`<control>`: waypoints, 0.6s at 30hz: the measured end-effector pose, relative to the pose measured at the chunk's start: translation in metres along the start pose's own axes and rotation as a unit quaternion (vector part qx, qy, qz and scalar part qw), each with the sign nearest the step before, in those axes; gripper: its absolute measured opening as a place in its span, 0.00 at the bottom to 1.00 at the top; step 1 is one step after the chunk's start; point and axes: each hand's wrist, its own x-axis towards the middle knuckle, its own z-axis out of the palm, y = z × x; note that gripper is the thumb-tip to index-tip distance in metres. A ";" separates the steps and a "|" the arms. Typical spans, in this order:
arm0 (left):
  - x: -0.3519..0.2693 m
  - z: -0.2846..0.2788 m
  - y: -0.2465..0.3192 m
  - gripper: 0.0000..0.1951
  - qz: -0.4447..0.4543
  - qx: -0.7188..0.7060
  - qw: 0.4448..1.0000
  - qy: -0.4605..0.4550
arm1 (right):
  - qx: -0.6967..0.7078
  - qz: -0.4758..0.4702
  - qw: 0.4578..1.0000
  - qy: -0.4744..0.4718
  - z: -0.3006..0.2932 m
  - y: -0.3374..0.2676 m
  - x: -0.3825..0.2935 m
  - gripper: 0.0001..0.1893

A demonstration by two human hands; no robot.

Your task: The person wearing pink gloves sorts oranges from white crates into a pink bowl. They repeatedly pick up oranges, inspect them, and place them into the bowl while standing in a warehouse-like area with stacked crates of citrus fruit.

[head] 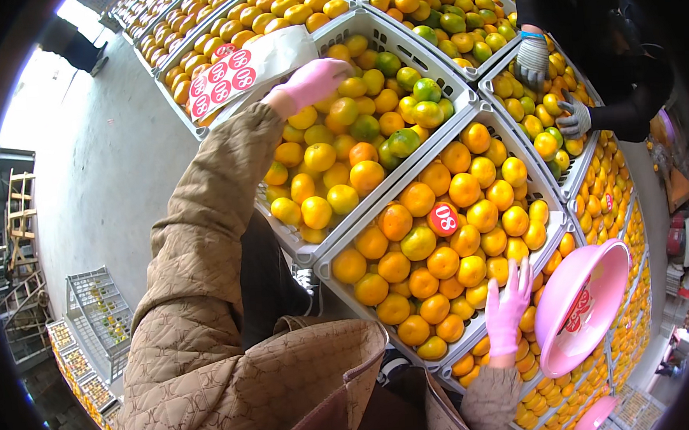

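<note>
My left hand, in a pink glove, reaches over a crate of yellow, orange and green mandarins. Its fingers bend down at the fruit, and whether they hold anything is hidden. Beside it, a sheet of round red stickers lies partly on the crate behind. My right hand, gloved in pink too, is spread at the near right rim of a second crate, nothing in its grasp. Orange mandarins fill that crate, and one bears a red round sticker.
A pink plastic basin stands tilted on the fruit right of my right hand. Across the crates, a person's grey-gloved hands touch mandarins. A grey plastic crate stands at left on the concrete floor. Another person's legs are at upper left.
</note>
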 end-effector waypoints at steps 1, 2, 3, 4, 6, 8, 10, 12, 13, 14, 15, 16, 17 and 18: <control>0.007 0.007 0.002 0.12 0.021 0.003 0.999 -0.026 | -0.006 0.010 1.000 -0.020 -0.004 -0.001 -0.010 0.33; 0.015 0.016 0.005 0.12 0.033 0.009 0.997 -0.065 | -0.010 0.019 0.999 -0.027 -0.007 -0.002 -0.018 0.33; 0.023 0.026 0.010 0.11 0.045 0.013 0.993 -0.104 | -0.005 0.030 0.999 -0.021 -0.010 -0.001 -0.025 0.33; 0.027 0.038 0.017 0.12 0.053 0.030 0.990 -0.126 | -0.004 0.038 0.999 -0.024 -0.011 -0.002 -0.029 0.32; 0.042 0.062 0.030 0.13 0.053 0.034 0.985 -0.160 | -0.008 0.035 0.999 -0.036 -0.014 -0.004 -0.034 0.32; 0.056 0.082 0.036 0.13 0.000 0.090 0.979 -0.184 | 0.007 0.051 0.997 -0.049 -0.015 -0.010 -0.036 0.30; 0.068 0.096 0.034 0.14 -0.023 0.232 0.931 -0.280 | 0.005 0.043 0.998 -0.044 -0.016 -0.017 -0.038 0.30; 0.069 0.109 0.031 0.15 -0.008 0.225 0.938 -0.264 | 0.000 0.040 0.999 -0.028 -0.016 -0.023 -0.040 0.29; 0.068 0.115 0.029 0.16 0.000 0.225 0.942 -0.249 | 0.003 0.048 0.998 -0.043 -0.016 -0.025 -0.042 0.30; 0.059 0.128 0.033 0.15 0.070 0.288 0.923 -0.244 | 0.012 0.053 0.998 -0.041 -0.014 -0.026 -0.043 0.30; 0.049 0.140 0.036 0.13 0.067 0.313 0.922 -0.216 | 0.030 0.064 0.997 -0.028 -0.012 -0.026 -0.045 0.30; 0.046 0.146 0.036 0.13 0.035 0.313 0.929 -0.195 | 0.019 0.071 0.997 -0.036 -0.009 -0.025 -0.046 0.29; 0.040 0.156 0.039 0.12 0.016 0.293 0.935 -0.199 | 0.023 0.063 0.997 -0.030 -0.005 -0.024 -0.047 0.29; 0.037 0.161 0.037 0.13 0.011 0.291 0.942 -0.169 | 0.022 0.057 0.998 -0.021 -0.002 -0.022 -0.048 0.28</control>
